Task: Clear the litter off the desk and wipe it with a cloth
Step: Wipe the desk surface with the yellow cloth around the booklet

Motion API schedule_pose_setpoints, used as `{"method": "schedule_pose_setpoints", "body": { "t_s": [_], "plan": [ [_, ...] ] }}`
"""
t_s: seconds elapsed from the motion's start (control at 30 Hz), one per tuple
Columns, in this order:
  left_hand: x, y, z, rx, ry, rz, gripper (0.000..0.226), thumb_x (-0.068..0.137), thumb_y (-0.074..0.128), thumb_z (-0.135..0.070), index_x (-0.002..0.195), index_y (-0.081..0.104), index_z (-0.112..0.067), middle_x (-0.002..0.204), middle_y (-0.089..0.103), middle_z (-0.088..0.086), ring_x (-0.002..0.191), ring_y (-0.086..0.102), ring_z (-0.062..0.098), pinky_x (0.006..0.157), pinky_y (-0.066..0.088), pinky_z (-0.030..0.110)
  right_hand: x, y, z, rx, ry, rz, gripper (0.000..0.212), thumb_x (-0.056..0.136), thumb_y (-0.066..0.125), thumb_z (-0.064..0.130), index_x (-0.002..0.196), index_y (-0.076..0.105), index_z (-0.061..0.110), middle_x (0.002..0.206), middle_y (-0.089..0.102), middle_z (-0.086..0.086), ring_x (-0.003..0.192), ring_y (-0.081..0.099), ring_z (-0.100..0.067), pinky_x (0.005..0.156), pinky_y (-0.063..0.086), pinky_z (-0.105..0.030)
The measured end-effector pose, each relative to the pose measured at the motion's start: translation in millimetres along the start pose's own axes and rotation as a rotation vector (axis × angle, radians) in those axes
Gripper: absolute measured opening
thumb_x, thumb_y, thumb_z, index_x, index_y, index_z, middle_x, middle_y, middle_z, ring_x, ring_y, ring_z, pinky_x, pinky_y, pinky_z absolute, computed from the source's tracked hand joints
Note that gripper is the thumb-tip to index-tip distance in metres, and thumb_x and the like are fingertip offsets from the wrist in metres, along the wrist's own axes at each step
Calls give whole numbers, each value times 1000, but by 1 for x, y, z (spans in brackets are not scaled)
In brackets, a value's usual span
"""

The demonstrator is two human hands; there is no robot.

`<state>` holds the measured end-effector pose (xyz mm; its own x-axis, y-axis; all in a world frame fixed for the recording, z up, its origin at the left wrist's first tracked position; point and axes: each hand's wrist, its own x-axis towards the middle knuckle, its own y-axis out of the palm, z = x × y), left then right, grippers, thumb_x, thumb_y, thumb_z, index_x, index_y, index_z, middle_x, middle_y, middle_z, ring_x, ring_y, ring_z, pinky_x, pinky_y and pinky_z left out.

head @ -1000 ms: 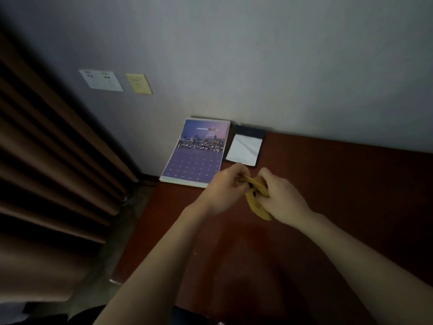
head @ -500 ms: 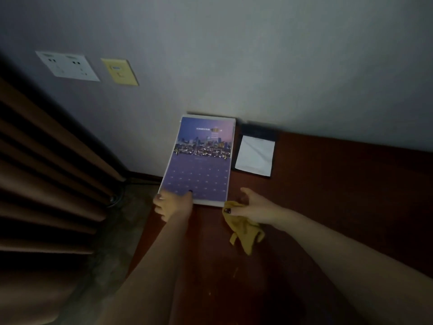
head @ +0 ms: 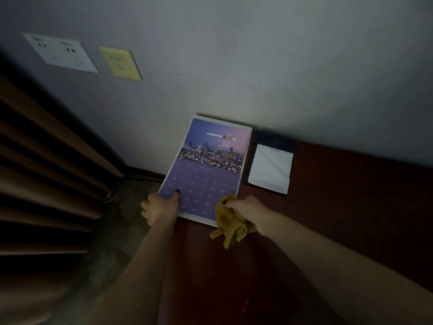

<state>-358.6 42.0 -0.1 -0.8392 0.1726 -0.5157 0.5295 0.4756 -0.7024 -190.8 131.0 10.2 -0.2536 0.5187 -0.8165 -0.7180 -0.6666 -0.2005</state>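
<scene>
A dark red-brown desk [head: 339,207] runs along a grey wall. A purple calendar [head: 206,174] with a city photo lies at the desk's back left corner. My left hand [head: 160,206] grips the calendar's near left corner, thumb on top. My right hand [head: 248,211] is shut on a crumpled yellow cloth [head: 230,221], which hangs over the calendar's near right corner and the desk.
A dark notepad holder with white paper [head: 270,167] lies just right of the calendar against the wall. White sockets [head: 61,52] and a yellow plate [head: 120,63] are on the wall. Brown curtains [head: 46,184] hang left, beyond the desk edge.
My hands separated: the left let go of the cloth and took the calendar's near left corner. The right carried the cloth forward to the calendar's near right corner.
</scene>
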Motion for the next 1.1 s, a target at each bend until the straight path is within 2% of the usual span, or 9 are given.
{"method": "schedule_pose_setpoints", "body": {
  "t_s": [0.17,0.23,0.3,0.37,0.57,0.7,0.83,1.0,1.1],
  "plan": [
    [-11,-10,-4,-71,14,-217,45,97,41,-30,128,46,2,137,39,22,124,38,39,103,31,49,-13,1,-1,4,-114,37,24,86,65,30,96,57,9,107,63,-13,99,62,-29,93,50,-44],
    [-22,-14,-1,-157,15,-261,42,99,38,-25,127,45,5,137,37,23,119,43,40,99,34,45,-22,-2,-2,-31,-213,27,20,86,65,30,86,56,13,91,61,-8,87,60,-22,80,51,-37],
    [-34,-14,7,-237,8,-242,40,100,36,-22,127,46,6,135,39,23,112,49,38,90,39,41,-34,-10,-3,-57,-302,11,26,85,66,29,74,47,16,76,52,-2,72,53,-15,64,42,-29],
    [-49,-11,18,-280,-2,-171,39,100,35,-23,124,49,4,128,48,22,106,54,34,86,44,41,-49,-23,-7,-90,-387,0,30,84,67,28,73,42,16,73,48,-1,70,49,-15,63,38,-29],
    [-128,24,15,-295,124,-17,37,101,35,-25,129,43,-2,117,54,18,92,55,28,68,41,36,-92,-101,-51,-136,-493,-88,21,85,65,23,97,56,8,97,64,-10,92,61,-23,82,48,-39],
    [-182,59,-1,0,305,251,32,100,40,-24,121,50,-2,107,53,15,86,48,23,72,37,33,-114,-182,-112,-102,-448,-166,27,86,66,22,99,56,1,94,64,-13,86,62,-21,75,48,-35],
    [-251,112,-22,281,503,515,24,98,45,-30,95,52,-7,91,52,11,77,48,22,70,37,30,-132,-275,-186,-94,-391,-202,16,86,66,26,87,56,13,78,57,2,68,53,-5,56,39,-14],
    [-382,219,-45,550,619,719,31,98,44,-34,87,55,-8,82,54,8,71,50,20,65,38,29,-148,-422,-292,-76,-295,-265,25,85,67,25,96,61,3,82,58,-5,75,55,-14,68,41,-28],
    [-465,291,-50,619,621,793,39,97,47,-35,104,60,0,103,59,21,94,59,34,71,37,27,-161,-510,-360,-83,-232,-283,20,84,68,27,87,61,9,82,58,-5,75,54,-15,67,39,-29]
  ]
}}
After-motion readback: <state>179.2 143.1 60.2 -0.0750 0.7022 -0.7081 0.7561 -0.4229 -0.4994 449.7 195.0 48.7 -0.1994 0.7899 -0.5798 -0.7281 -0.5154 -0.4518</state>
